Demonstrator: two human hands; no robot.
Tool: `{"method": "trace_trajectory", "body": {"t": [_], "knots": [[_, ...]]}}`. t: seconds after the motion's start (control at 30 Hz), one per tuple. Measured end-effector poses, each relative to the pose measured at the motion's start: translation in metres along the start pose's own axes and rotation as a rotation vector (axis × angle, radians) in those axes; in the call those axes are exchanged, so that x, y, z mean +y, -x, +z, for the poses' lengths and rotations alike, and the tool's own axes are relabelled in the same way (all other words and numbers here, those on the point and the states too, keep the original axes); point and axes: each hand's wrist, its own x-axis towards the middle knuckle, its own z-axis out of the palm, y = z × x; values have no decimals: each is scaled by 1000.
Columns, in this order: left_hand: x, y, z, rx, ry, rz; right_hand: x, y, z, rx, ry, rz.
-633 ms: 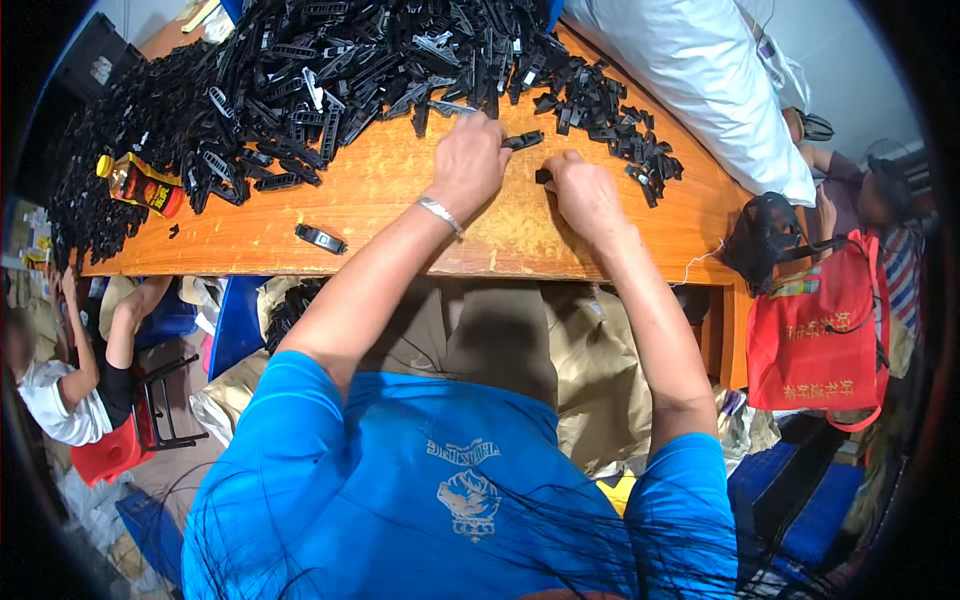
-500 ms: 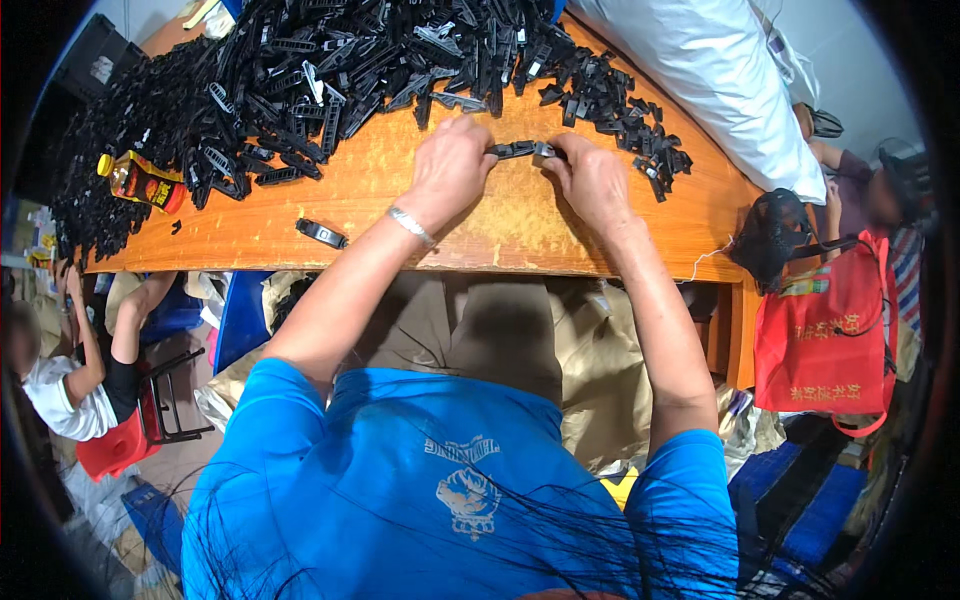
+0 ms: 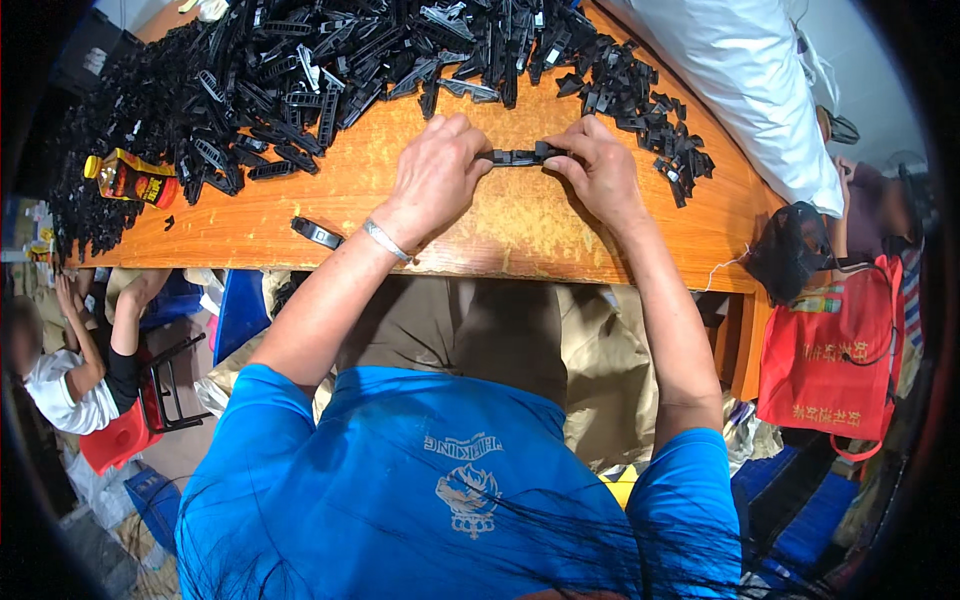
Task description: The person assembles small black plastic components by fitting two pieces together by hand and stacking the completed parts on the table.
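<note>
My shirt: blue, with a pale print on the chest, nearest of all (image 3: pixel 470 460).
My left wrist: a silvery bracelet (image 3: pixel 387 241) goes around it, just over the table (image 3: pixel 500 235).
Loose piece: a single black piece (image 3: pixel 317 233) lies by itself on the wood, beside my left forearm.
My left hand: thumb and fingers (image 3: pixel 435 172) are closed in a pinch on the left end of the long black part.
My right hand: thumb and forefinger (image 3: pixel 600 170) are pinched together at the other end, on a darker block; I cannot tell whether that block is separate.
Long black part: held level between my two hands (image 3: pixel 515 158), above the worn patch of the tabletop.
Bottle: yellow cap, dark contents, lying on its side at my left (image 3: pixel 130 180), against the heap.
Small black pieces: a trail (image 3: pixel 640 100) beyond my right hand.
Heap: many long black pieces (image 3: pixel 300 70), piled across the far side.
White sack: plump, along the far right edge (image 3: pixel 730 90).
</note>
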Motion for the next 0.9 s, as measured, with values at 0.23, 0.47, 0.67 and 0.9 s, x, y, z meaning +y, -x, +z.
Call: {"method": "trace_trajectory", "body": {"t": [0.23, 0.47, 0.67, 0.9], "knots": [[2, -2, -2, 18, 21, 22, -9, -5, 4, -49, 84, -21], [-1, -3, -3, -8, -20, 42, -26, -19, 21, -104, 144, -143], [-25, -10, -32, -108, 89, 14, -25, 6, -7, -209, -61, 10], [-44, -63, 2, 84, -347, 103, 18, -36, -5, 156, 422, 391]]}}
